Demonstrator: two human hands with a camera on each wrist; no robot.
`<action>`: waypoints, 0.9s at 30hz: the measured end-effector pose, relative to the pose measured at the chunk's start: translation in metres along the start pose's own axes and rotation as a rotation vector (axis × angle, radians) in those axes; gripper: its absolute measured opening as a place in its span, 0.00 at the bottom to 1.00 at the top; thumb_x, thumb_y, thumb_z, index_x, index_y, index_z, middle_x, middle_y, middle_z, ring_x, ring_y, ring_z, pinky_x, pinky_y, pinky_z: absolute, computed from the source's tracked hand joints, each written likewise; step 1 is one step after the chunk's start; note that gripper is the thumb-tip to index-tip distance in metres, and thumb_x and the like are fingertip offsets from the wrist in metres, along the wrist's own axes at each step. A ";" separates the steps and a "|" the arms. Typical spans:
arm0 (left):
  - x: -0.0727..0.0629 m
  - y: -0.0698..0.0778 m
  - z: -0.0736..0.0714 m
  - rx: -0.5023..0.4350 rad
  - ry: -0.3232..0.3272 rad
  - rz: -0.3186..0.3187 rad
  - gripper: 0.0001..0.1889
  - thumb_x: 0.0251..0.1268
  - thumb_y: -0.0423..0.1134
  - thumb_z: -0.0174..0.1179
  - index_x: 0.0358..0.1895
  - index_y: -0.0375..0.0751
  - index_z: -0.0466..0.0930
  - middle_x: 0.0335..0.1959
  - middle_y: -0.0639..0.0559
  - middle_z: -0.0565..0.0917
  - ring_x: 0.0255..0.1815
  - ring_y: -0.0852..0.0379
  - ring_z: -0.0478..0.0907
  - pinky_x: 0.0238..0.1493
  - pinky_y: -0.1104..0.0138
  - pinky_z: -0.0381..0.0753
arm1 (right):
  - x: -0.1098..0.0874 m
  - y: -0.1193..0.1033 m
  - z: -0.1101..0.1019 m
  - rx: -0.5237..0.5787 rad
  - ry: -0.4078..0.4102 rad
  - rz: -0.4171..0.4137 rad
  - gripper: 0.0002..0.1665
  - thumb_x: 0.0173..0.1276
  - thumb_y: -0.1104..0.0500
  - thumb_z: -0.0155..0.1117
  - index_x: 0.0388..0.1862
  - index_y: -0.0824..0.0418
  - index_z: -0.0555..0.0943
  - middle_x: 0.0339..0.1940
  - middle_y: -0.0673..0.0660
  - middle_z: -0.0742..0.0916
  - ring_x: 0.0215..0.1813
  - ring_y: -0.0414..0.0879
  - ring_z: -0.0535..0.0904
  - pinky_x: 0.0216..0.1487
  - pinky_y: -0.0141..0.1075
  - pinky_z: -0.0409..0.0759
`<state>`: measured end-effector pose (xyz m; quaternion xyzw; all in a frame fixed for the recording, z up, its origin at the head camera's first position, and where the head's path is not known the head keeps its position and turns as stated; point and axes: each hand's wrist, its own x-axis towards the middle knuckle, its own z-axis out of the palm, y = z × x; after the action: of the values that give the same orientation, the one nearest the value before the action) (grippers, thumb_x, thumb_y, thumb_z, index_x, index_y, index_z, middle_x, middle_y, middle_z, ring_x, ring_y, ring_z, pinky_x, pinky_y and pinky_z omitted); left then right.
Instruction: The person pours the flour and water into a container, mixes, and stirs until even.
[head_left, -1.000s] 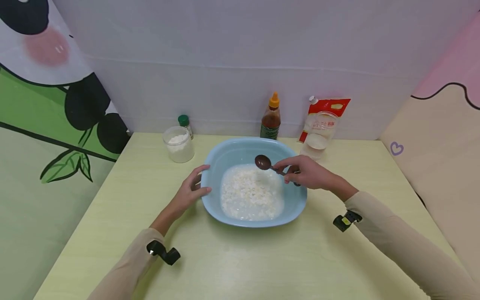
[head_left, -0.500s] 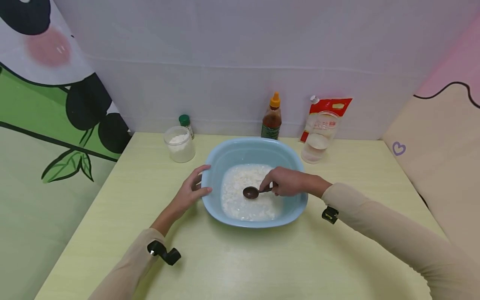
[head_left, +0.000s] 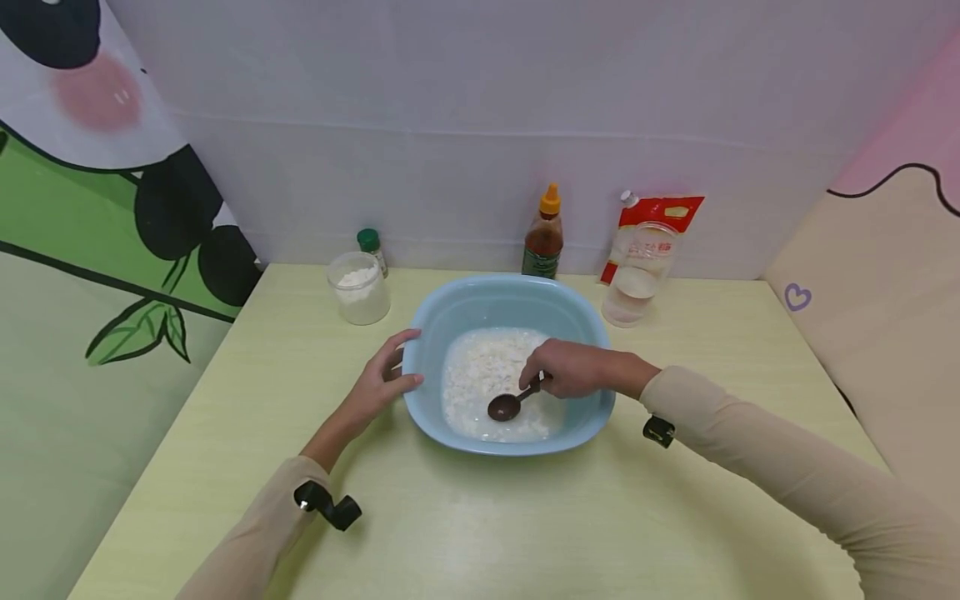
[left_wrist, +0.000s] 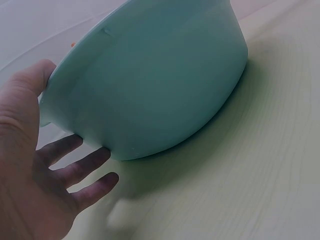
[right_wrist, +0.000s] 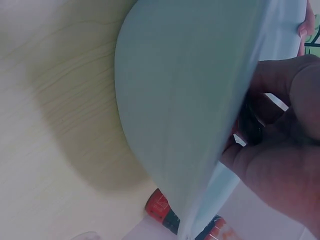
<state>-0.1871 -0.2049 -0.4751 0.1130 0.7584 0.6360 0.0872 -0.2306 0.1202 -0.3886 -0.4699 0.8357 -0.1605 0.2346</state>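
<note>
A pale blue plastic basin (head_left: 510, 287) stands on the table, holding a white lumpy flour-like mixture (head_left: 472, 375) in cloudy liquid. My left hand (head_left: 375, 379) holds the basin's left rim; in the left wrist view the thumb hooks over the edge and the fingers spread against the outer wall. Inside the basin, my right hand (head_left: 566, 368) grips a dark brown spoon (head_left: 504, 407) by its handle, the bowl of the spoon down at the mixture toward the near side. From the right wrist, the basin's wall (right_wrist: 175, 90) hides most of the spoon; a dark piece of handle shows between the fingers.
Behind the basin stand a sauce bottle (head_left: 542, 242) with an orange cap, a clear cup of water (head_left: 630, 292) and a red-topped pouch (head_left: 675, 212). At the back left are a glass of white powder (head_left: 360, 292) and a small green-capped jar (head_left: 369, 242).
The right hand has carried the spoon from above the basin's right side down into the mixture, then toward the near side. The left hand has stayed on the rim.
</note>
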 end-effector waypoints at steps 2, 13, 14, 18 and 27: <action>-0.001 -0.001 0.000 -0.004 0.001 0.002 0.36 0.67 0.32 0.58 0.77 0.47 0.55 0.73 0.28 0.63 0.68 0.27 0.69 0.51 0.64 0.84 | 0.001 -0.001 0.001 -0.022 -0.014 0.010 0.16 0.67 0.72 0.58 0.48 0.63 0.87 0.44 0.56 0.90 0.47 0.44 0.84 0.53 0.36 0.83; -0.001 0.001 0.001 -0.012 -0.003 0.004 0.36 0.67 0.33 0.58 0.77 0.47 0.55 0.73 0.27 0.63 0.68 0.26 0.68 0.51 0.63 0.85 | 0.002 -0.004 -0.002 -0.048 -0.136 0.065 0.15 0.70 0.69 0.57 0.50 0.59 0.85 0.43 0.57 0.89 0.35 0.41 0.75 0.40 0.31 0.76; 0.000 0.001 0.001 -0.015 -0.003 0.005 0.36 0.67 0.32 0.58 0.77 0.47 0.55 0.73 0.27 0.63 0.68 0.26 0.68 0.51 0.63 0.85 | 0.001 -0.004 -0.003 -0.045 -0.145 0.063 0.17 0.69 0.69 0.57 0.52 0.60 0.85 0.42 0.58 0.89 0.34 0.40 0.75 0.39 0.31 0.75; 0.000 0.001 0.001 -0.017 -0.008 0.009 0.36 0.67 0.32 0.58 0.76 0.47 0.55 0.72 0.27 0.63 0.67 0.26 0.69 0.50 0.64 0.85 | 0.000 -0.003 -0.007 -0.028 -0.173 0.070 0.22 0.67 0.71 0.55 0.58 0.62 0.83 0.40 0.59 0.89 0.31 0.39 0.71 0.36 0.29 0.72; 0.001 0.001 0.000 -0.013 -0.012 0.014 0.36 0.67 0.32 0.58 0.77 0.47 0.55 0.72 0.27 0.63 0.67 0.26 0.69 0.50 0.65 0.84 | -0.002 -0.002 -0.004 -0.002 -0.209 0.032 0.25 0.68 0.73 0.51 0.59 0.59 0.84 0.57 0.54 0.87 0.51 0.43 0.80 0.47 0.30 0.75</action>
<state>-0.1876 -0.2045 -0.4736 0.1217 0.7530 0.6406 0.0880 -0.2308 0.1214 -0.3838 -0.4709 0.8143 -0.1060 0.3224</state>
